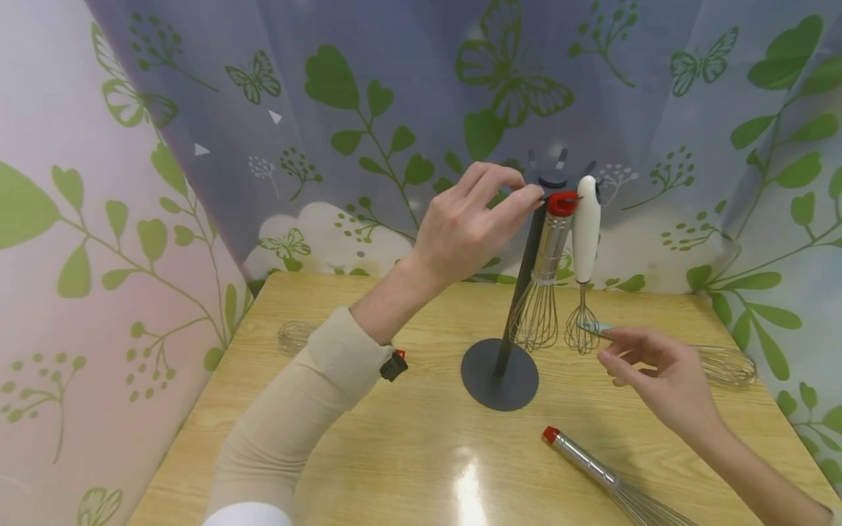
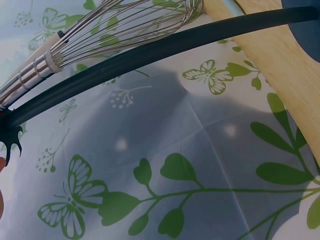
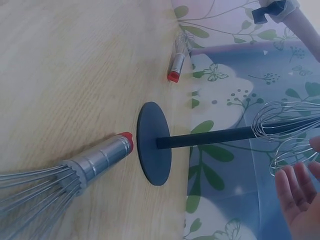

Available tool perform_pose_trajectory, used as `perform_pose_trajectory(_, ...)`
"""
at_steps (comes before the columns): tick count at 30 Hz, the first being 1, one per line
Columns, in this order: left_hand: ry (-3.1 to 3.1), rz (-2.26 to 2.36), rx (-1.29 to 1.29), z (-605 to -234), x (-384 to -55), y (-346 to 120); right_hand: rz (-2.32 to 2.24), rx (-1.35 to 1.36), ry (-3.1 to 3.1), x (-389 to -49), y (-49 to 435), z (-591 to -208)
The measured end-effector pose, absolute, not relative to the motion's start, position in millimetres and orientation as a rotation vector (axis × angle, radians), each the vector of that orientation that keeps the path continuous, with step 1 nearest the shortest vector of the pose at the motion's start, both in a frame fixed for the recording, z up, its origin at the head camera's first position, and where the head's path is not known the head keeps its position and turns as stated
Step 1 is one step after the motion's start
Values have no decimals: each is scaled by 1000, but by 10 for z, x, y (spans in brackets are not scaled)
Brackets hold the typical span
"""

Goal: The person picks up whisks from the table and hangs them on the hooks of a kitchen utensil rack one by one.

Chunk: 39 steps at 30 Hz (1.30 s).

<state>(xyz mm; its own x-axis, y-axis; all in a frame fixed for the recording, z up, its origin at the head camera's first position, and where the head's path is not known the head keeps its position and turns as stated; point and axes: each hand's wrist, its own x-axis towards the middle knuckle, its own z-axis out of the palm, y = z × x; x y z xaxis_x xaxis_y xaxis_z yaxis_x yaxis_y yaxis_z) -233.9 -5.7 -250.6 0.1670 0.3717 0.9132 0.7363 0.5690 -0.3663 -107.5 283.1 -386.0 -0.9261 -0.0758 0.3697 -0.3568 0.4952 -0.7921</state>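
At the top of the dark stand (image 1: 527,274), my left grip (image 1: 470,219) is up by the hooks, thumb and bent fingers right beside the red end of the metal whisk (image 1: 552,241). Are those fingers clamped on a hook? From where I sit I cannot tell; the fingertips hide it in one view and slip off the edge of the other. The metal whisk hangs wires down next to the pole, with the white-handled whisk (image 1: 585,230) close alongside. And there's my right grip (image 1: 658,372), low by the smaller wires, thumb and fingers apart, nothing clamped between them; whether a fingertip brushes the wire I can't make out.

Handling, then: I judge the metal whisk the heavier, its smooth cylinder likely slippery, so I'd take it round the handle just under the red end. The white one looks light, its smooth handle easy to wrap; I'd hold it mid-handle. Both wire cages should be springy and easily bent, so no squeezing there. The stand looks stiff but slim, apt to rock if I tug a hook. Below, another red-ended whisk (image 1: 585,462) lies across the desk (image 1: 395,453).
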Motion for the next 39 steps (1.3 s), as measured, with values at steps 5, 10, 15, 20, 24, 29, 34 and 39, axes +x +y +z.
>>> perform_pose_trajectory(5,-1446,-339,-1021,-2509,-2340,-60,1445,362,-2574,-1043,2915,-3911)
perform_pose_trajectory(10,-1451,-338,-1018,-2516,-2341,-67,1467,347,-2669,-1013,2974,-3953)
perform_pose_trajectory(15,-1452,-342,-1020,-2517,-2341,-68,1520,333,-2773,-997,3018,-4000)
perform_pose_trajectory(20,-1452,-343,-1023,-2515,-2342,-67,1589,373,-2878,-1031,3067,-4071)
perform_pose_trajectory(24,-1452,-343,-1025,-2513,-2342,-69,1616,395,-2941,-1063,3093,-4126)
perform_pose_trajectory(29,-1452,-343,-1023,-2513,-2345,-72,1644,410,-3025,-1096,3114,-4171)
perform_pose_trajectory(34,-1453,-348,-1025,-2513,-2346,-77,1711,429,-3089,-1129,3129,-4226)
perform_pose_trajectory(39,-1451,-347,-1028,-2508,-2347,-69,1767,468,-3104,-1170,3146,-4286)
